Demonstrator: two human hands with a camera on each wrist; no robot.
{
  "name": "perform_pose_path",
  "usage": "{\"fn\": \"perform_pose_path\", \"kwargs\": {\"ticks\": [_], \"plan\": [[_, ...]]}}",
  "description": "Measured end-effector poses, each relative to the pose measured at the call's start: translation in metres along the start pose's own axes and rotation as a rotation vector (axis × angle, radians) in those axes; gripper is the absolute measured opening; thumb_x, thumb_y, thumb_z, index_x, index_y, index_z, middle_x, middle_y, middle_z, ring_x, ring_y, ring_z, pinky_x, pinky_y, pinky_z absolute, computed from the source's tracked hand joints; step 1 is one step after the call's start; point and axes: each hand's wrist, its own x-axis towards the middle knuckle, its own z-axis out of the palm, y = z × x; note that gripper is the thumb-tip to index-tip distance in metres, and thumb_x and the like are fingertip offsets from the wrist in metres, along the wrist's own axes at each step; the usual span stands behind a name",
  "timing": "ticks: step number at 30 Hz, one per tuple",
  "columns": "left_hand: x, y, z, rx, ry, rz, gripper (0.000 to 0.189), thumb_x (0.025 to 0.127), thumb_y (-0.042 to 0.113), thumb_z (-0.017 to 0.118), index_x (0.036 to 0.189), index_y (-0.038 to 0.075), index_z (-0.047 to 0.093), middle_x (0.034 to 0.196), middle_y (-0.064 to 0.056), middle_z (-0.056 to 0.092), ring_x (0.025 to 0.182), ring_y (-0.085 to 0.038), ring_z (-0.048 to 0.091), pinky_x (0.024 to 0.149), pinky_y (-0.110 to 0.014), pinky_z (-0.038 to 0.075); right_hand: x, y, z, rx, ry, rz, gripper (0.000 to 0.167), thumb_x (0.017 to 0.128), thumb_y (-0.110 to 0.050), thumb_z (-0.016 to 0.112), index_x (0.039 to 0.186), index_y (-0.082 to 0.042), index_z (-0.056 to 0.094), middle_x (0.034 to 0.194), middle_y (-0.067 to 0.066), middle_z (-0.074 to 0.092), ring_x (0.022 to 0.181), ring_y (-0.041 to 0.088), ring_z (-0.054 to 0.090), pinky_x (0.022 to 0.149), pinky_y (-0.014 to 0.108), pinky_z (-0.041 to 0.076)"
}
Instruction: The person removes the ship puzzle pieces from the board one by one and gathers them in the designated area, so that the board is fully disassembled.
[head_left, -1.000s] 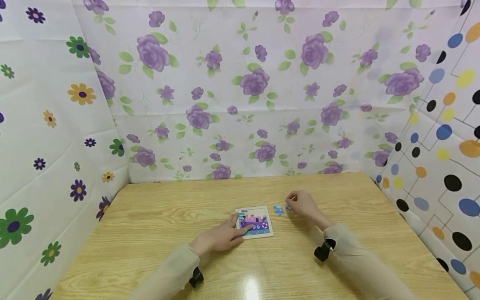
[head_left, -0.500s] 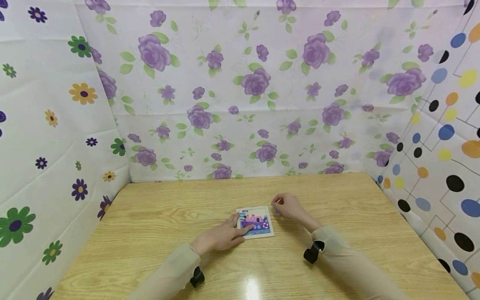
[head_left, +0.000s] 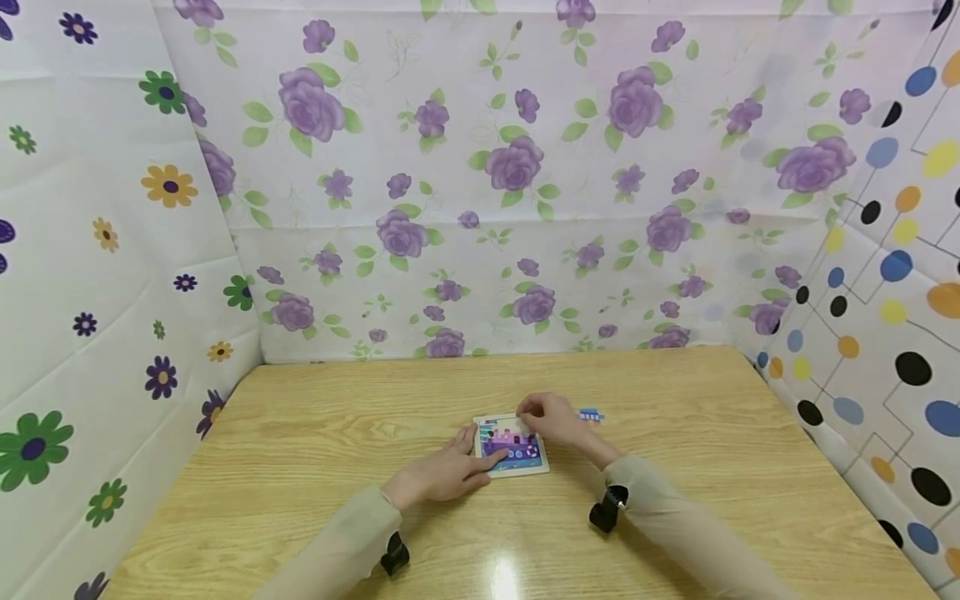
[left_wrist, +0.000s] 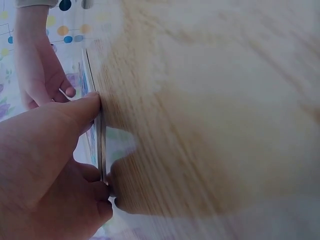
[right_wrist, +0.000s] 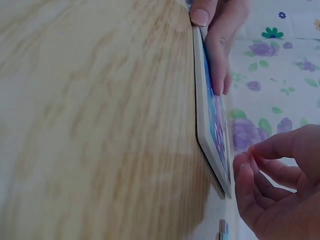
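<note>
A jigsaw puzzle [head_left: 513, 458] in a white-rimmed square board, with a purple and pink ship picture, lies flat on the table. My left hand [head_left: 442, 471] rests on its left side. The index finger stretches across the picture, and the thumb lies at the near edge, as the right wrist view also shows. Over the board's far right corner is my right hand [head_left: 555, 418], thumb and fingertips pinched together on a small puzzle piece that they mostly hide. In the right wrist view the pinched right hand [right_wrist: 280, 175] stands just above the board's corner.
A blue and white puzzle piece [head_left: 591, 415] lies on the wooden table [head_left: 337, 417], right of the board and behind my right hand. Patterned cloth [head_left: 480, 275] hangs along the table's far edge and both sides.
My right hand has moved left from the loose pieces to the board's far right corner. The blue and white piece behind it has come into sight. My left hand stays on the board.
</note>
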Motion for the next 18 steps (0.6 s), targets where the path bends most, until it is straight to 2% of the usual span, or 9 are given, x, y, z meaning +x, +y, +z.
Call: {"fn": "perform_pose_path", "kwargs": {"ticks": [6,12,18], "plan": [[-0.001,0.0,-0.002,-0.001,-0.005,0.008,0.05,0.104,0.042,0.036,0.153,0.034,0.026,0.159,-0.03,0.001,0.147,-0.044,0.011,0.118,-0.054,0.024,0.006,-0.006,0.011,0.002,-0.024,-0.05,0.011,0.094,-0.012,0.059,0.098,-0.011,0.07,0.089,0.002,0.068,0.073,0.01,0.058,0.065,0.023,0.05],[-0.001,0.0,-0.003,0.015,-0.005,0.018,0.05,0.105,0.042,0.036,0.153,0.033,0.027,0.159,-0.03,0.002,0.149,-0.04,0.009,0.118,-0.053,0.023,0.01,-0.008,0.02,0.018,-0.057,-0.091,0.011,0.095,-0.011,0.059,0.1,-0.008,0.069,0.086,0.004,0.069,0.07,0.008,0.061,0.062,0.022,0.052],[-0.002,-0.003,-0.003,-0.007,0.01,0.041,0.054,0.104,0.043,0.037,0.154,0.03,0.023,0.158,-0.03,0.004,0.148,-0.041,0.01,0.118,-0.054,0.025,0.012,-0.006,0.025,0.026,-0.075,-0.109,0.013,0.091,-0.007,0.062,0.102,-0.005,0.068,0.087,0.005,0.069,0.072,0.009,0.061,0.062,0.021,0.052]]}}
